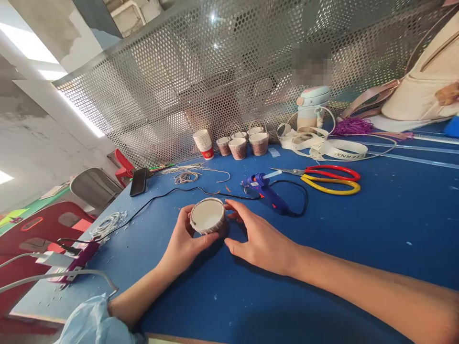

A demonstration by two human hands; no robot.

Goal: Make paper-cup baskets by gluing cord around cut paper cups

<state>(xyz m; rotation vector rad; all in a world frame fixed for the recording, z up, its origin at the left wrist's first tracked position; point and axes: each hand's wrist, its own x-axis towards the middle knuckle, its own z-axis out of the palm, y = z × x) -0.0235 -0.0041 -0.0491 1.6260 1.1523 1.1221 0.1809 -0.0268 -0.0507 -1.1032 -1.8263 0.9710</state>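
A small round cup (208, 216) with a white inside or top face and a corded, ridged outer wall is tilted towards me above the blue table. My left hand (186, 241) is closed around its left side, with the thumb along the near wall. At the cup's right side is my right hand (256, 239), its thumb and fingers spread apart. The right fingertips are very near the rim; whether they touch it I cannot tell. Just beyond lies a blue glue gun (267, 191) with a white glue stick in its back end.
Red-and-yellow-handled scissors (332, 179) lie right of the glue gun. Small brown baskets (237, 148) and stacked paper cups (203, 143) stand by the mesh screen (161, 86). Coiled cord (186, 177), a phone (138, 181), white ribbon (326, 145) and a power strip (77, 263) lie around; a black cable crosses the table.
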